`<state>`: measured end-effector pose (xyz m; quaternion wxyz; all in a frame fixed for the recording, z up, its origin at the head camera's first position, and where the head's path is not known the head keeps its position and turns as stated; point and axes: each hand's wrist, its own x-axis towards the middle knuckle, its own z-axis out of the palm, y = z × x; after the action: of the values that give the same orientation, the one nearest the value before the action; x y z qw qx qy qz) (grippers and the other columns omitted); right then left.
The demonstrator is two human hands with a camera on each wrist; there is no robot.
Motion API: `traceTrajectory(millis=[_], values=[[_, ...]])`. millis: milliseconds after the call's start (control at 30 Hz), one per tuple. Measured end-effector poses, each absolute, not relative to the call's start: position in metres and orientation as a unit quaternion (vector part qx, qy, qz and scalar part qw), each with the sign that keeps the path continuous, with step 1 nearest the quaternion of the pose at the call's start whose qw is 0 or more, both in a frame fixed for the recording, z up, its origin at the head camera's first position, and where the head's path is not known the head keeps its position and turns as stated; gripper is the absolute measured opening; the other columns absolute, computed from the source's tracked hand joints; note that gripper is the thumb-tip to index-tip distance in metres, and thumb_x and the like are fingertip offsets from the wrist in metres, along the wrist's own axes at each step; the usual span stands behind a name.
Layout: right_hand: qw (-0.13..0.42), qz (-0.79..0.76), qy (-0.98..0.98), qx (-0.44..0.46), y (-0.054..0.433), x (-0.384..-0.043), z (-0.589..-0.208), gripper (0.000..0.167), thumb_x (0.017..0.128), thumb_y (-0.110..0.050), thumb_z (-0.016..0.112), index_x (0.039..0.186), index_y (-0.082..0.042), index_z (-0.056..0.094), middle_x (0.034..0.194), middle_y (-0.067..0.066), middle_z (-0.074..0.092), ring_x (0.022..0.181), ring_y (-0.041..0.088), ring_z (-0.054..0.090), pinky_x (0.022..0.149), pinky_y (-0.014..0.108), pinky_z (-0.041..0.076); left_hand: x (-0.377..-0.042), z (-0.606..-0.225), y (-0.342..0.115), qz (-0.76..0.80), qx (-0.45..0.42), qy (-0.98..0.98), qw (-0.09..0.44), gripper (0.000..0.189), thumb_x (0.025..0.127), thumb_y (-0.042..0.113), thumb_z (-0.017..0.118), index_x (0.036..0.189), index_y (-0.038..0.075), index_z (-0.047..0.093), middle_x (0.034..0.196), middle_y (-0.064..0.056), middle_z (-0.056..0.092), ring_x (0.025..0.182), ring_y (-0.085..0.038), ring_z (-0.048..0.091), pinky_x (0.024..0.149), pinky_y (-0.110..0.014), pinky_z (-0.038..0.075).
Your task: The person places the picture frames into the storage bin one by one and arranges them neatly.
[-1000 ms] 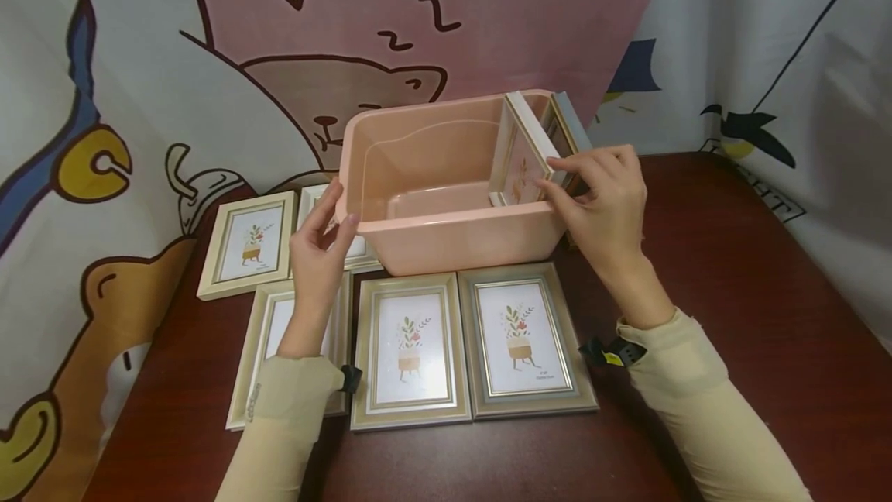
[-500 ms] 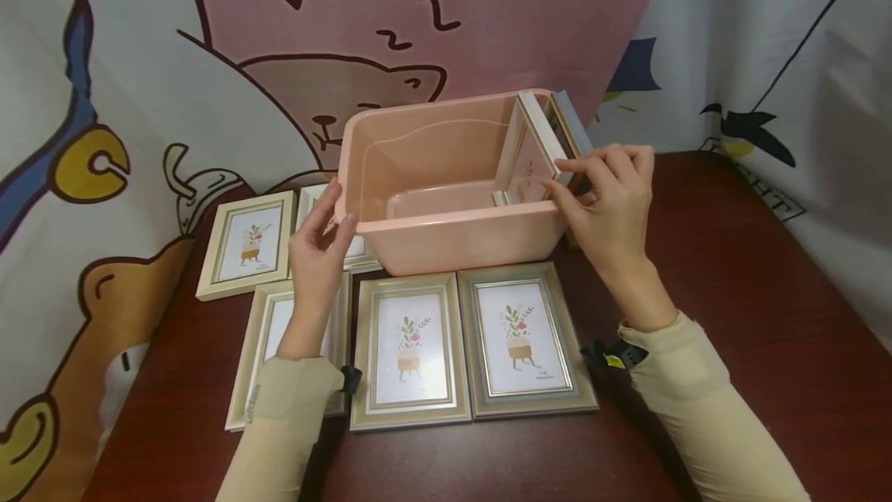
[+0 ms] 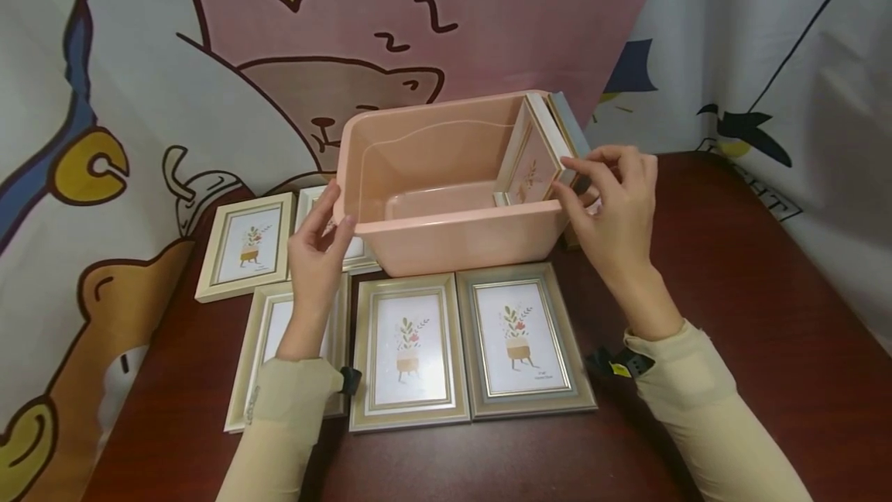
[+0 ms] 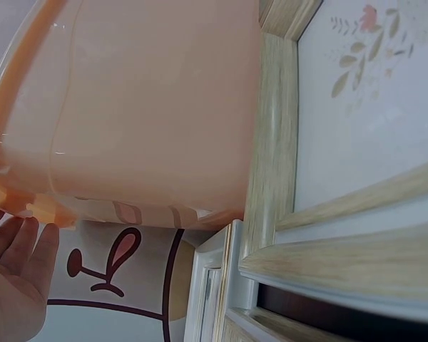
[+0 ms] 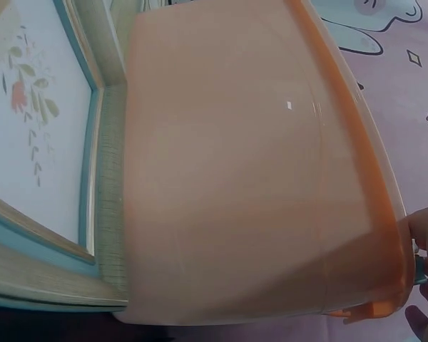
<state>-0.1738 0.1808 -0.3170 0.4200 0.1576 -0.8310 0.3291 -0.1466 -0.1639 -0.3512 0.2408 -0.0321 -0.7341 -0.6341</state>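
Note:
A pink plastic basin (image 3: 460, 242) stands at the back of the table. My left hand (image 3: 317, 262) holds its left front corner, thumb in front and fingers behind the rim; these fingers also show in the left wrist view. Inside the basin's right end, a white picture frame (image 3: 549, 130) stands on edge, its flower print facing left. My right hand (image 3: 616, 211) pinches the near upper corner of this frame between thumb and index finger. Right behind it, a blue-grey picture frame (image 3: 570, 122) leans at the basin's right end, partly hidden by the hand.
In front of the basin lie a champagne picture frame (image 3: 411, 417) and a grey-gold picture frame (image 3: 535, 405). A cream picture frame (image 3: 244, 246), a white one (image 3: 307, 204) and another pale frame (image 3: 244, 378) lie to the left. A printed cloth (image 3: 488, 22) hangs behind.
My right hand has moved slightly right with the white picture frame, bringing it closer against the blue-grey one. The left hand stays at the basin's rim.

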Motion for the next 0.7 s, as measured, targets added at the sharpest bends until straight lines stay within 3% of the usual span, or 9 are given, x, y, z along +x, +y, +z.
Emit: traceTrajectory(millis=[600, 700], values=[[0.431, 0.393, -0.799, 0.147, 0.201, -0.157, -0.321, 0.025, 0.082, -0.004, 0.080, 0.106, 0.003, 0.074, 0.105, 0.026, 0.062, 0.095, 0.036, 0.051, 0.085, 0.020, 0.030, -0.146, -0.351, -0.163, -0.631, -0.036, -0.736, 0.243, 0.047, 0.094, 0.004, 0.064, 0.140, 0.012, 0.058, 0.149, 0.001, 0.054, 0.137, -0.018, 0.052, 0.104, -0.022, 0.051], [0.426, 0.404, -0.798, 0.138, 0.206, -0.155, -0.324, 0.026, 0.083, -0.005, 0.079, 0.107, 0.004, 0.074, 0.105, 0.028, 0.063, 0.097, 0.024, 0.055, 0.086, 0.017, 0.035, -0.146, -0.351, -0.163, -0.633, -0.035, -0.735, 0.242, 0.047, 0.094, 0.004, 0.064, 0.140, 0.012, 0.058, 0.149, 0.001, 0.054, 0.137, -0.018, 0.052, 0.104, -0.022, 0.051]])
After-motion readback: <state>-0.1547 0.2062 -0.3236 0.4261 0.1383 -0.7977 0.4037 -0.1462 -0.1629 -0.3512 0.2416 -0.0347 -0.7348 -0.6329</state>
